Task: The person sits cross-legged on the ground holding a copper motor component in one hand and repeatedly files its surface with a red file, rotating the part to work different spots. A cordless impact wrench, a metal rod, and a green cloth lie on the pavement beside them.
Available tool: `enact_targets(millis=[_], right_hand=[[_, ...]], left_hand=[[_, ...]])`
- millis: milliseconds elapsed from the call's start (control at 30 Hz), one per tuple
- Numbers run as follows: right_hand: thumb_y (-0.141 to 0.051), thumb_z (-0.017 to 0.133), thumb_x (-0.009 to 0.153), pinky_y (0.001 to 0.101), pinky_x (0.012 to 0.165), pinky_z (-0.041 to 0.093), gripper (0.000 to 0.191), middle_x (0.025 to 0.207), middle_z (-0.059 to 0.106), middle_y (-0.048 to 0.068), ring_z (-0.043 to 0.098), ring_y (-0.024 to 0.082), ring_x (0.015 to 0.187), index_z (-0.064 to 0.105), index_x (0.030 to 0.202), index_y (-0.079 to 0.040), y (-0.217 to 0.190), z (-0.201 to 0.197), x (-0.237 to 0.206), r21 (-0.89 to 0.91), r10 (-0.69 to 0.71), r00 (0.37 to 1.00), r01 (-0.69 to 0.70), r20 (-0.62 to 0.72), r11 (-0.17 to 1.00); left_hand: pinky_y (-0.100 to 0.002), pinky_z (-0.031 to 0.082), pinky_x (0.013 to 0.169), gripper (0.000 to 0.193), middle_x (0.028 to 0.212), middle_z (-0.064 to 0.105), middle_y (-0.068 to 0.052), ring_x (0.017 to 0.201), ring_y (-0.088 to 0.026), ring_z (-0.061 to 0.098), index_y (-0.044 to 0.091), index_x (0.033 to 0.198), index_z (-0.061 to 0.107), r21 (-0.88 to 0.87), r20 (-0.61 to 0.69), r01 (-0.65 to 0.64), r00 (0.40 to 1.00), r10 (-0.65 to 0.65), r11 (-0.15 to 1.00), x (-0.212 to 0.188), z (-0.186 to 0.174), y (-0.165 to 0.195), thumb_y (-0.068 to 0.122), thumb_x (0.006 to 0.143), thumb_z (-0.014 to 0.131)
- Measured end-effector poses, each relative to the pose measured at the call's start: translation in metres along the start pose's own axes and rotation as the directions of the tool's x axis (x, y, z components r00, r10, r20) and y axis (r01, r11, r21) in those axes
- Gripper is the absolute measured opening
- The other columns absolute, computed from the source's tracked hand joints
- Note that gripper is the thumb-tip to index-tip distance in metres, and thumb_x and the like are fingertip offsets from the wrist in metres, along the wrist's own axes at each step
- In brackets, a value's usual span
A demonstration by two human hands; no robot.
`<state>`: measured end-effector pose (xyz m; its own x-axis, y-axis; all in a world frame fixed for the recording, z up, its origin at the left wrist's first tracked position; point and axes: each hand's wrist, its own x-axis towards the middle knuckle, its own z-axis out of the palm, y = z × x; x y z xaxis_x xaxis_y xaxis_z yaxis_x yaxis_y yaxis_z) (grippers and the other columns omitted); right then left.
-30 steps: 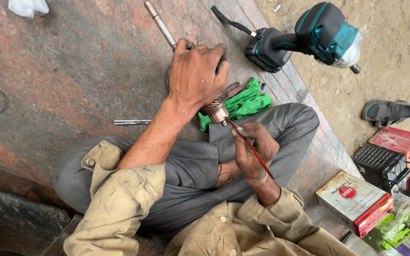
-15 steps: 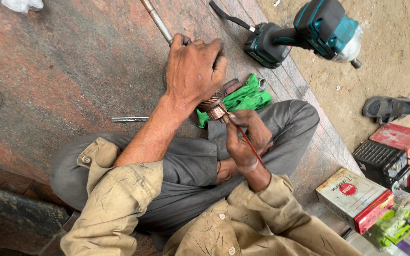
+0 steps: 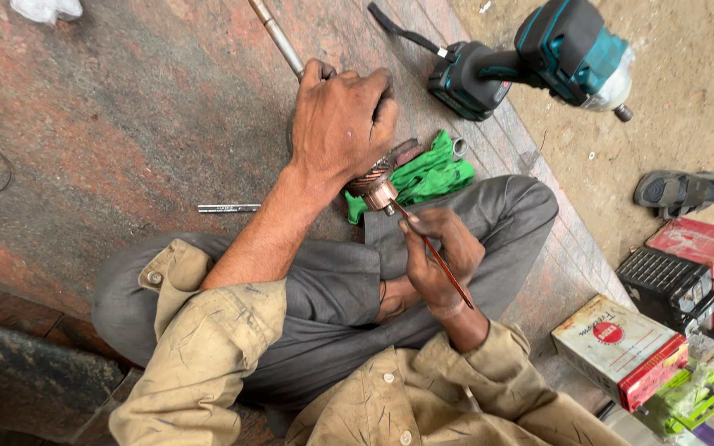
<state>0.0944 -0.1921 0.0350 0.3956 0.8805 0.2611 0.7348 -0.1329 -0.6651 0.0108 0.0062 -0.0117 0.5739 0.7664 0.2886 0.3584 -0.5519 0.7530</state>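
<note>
My left hand (image 3: 343,122) grips a motor armature (image 3: 376,188) with copper windings, its copper end pointing toward my lap. My right hand (image 3: 437,258) holds a thin red-handled tool (image 3: 434,253) like a pen, its tip touching the armature's copper end. Both hands work over my crossed legs in grey trousers. A green cloth (image 3: 425,177) lies just behind the armature on the stone slab, with a small metal ring (image 3: 459,147) on it.
A teal and black cordless impact driver (image 3: 539,62) lies at the slab's far edge. A long metal rod (image 3: 275,36) and a short metal pin (image 3: 228,208) rest on the slab. Boxes (image 3: 621,351), a black case (image 3: 663,285) and a sandal (image 3: 679,190) sit on the ground at right.
My right hand shifted slightly, keeping the tool's tip at the armature's end. My left hand keeps its grip on the armature.
</note>
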Motion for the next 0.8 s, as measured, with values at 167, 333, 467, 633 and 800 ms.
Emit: enact_targets(millis=[167, 333, 467, 633, 800], right_hand=[[0.007, 0.081, 0.085, 0.0322, 0.074, 0.056, 0.02, 0.089, 0.07, 0.014, 0.072, 0.026, 0.082, 0.063, 0.09, 0.0, 0.0016, -0.0013, 0.001, -0.008, -0.047, 0.999, 0.047, 0.006, 0.999], [0.008, 0.08, 0.083, 0.0325, 0.072, 0.055, 0.018, 0.089, 0.07, 0.014, 0.072, 0.025, 0.079, 0.064, 0.088, 0.001, 0.0009, -0.0031, 0.0027, -0.015, -0.044, 0.998, 0.044, 0.034, 0.999], [0.008, 0.08, 0.084, 0.0323, 0.073, 0.055, 0.019, 0.089, 0.07, 0.014, 0.072, 0.025, 0.081, 0.063, 0.088, 0.0, 0.0014, -0.0039, 0.002, -0.003, -0.054, 0.998, 0.054, 0.023, 0.999], [0.008, 0.079, 0.083, 0.033, 0.073, 0.056, 0.018, 0.089, 0.071, 0.014, 0.072, 0.026, 0.081, 0.065, 0.089, 0.0, 0.0031, -0.0053, -0.0003, -0.009, -0.058, 0.997, 0.058, 0.045, 0.998], [0.006, 0.081, 0.084, 0.0327, 0.073, 0.056, 0.021, 0.09, 0.071, 0.014, 0.072, 0.026, 0.081, 0.062, 0.089, 0.0, 0.0024, -0.0018, 0.0004, -0.013, -0.03, 0.999, 0.03, 0.024, 0.999]], left_hand=[[-0.048, 0.04, 0.084, 0.018, 0.066, 0.065, -0.013, 0.06, -0.032, 0.06, 0.006, 0.085, 0.067, -0.001, 0.042, 0.032, 0.999, -0.031, 1.0, -0.001, 0.0002, 0.0009, 0.022, 0.089, 0.061], [-0.048, 0.04, 0.085, 0.019, 0.068, 0.065, -0.014, 0.062, -0.032, 0.061, 0.006, 0.087, 0.068, -0.006, -0.005, 0.003, 1.0, -0.003, 1.0, -0.0002, -0.0008, 0.0005, 0.023, 0.09, 0.061], [-0.047, 0.041, 0.086, 0.02, 0.07, 0.066, -0.015, 0.064, -0.032, 0.062, 0.005, 0.088, 0.068, 0.009, 0.007, 0.004, 1.0, -0.004, 1.0, -0.0005, 0.0009, 0.0002, 0.023, 0.091, 0.061], [-0.048, 0.04, 0.084, 0.018, 0.069, 0.066, -0.013, 0.063, -0.032, 0.062, 0.006, 0.087, 0.068, -0.009, 0.015, 0.007, 1.0, -0.007, 1.0, -0.0024, 0.0026, -0.0008, 0.022, 0.089, 0.062], [-0.046, 0.04, 0.083, 0.018, 0.07, 0.066, -0.014, 0.065, -0.033, 0.061, 0.006, 0.087, 0.068, 0.003, -0.008, -0.008, 1.0, 0.008, 1.0, -0.0023, 0.0027, -0.0018, 0.023, 0.09, 0.063]])
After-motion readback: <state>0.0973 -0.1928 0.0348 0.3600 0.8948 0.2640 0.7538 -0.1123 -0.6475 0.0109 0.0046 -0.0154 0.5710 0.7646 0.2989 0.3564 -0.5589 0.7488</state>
